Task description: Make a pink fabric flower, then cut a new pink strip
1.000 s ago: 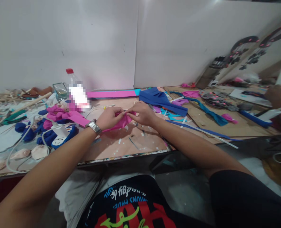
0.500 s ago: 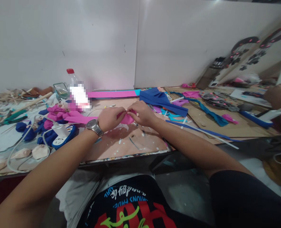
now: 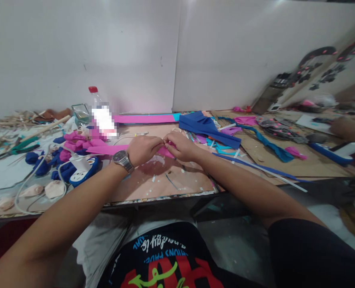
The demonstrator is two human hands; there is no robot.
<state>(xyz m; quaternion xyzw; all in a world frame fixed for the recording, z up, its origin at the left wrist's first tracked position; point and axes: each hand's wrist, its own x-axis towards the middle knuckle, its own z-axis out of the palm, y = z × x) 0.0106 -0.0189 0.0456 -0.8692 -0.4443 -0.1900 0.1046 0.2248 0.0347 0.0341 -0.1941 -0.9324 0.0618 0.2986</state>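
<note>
Both my hands meet over the middle of the table, fingertips pinched together on a pink paper strip (image 3: 169,151). My left hand (image 3: 144,149), with a metal watch on its wrist, is closed at the strip's left side. My right hand (image 3: 181,146) is closed on its right side, thumb and index finger touching the pink material. Most of the strip is hidden by the fingers. Left of my left hand lies another length of pink paper (image 3: 103,149), beside a heap of pink and blue rolled paper flowers (image 3: 75,140).
A blue-and-white power strip (image 3: 85,170) with a cable lies at left, near green-handled pliers (image 3: 24,146) and thin sticks. A red-capped bottle (image 3: 93,94) stands behind. Blue paper (image 3: 204,127) and a white stick (image 3: 273,175) lie to the right. Another person's hand (image 3: 349,127) shows at far right.
The view has shifted slightly, so everything sits a little further right. My fingers have changed position on the pink strip, and less of it shows between them.
</note>
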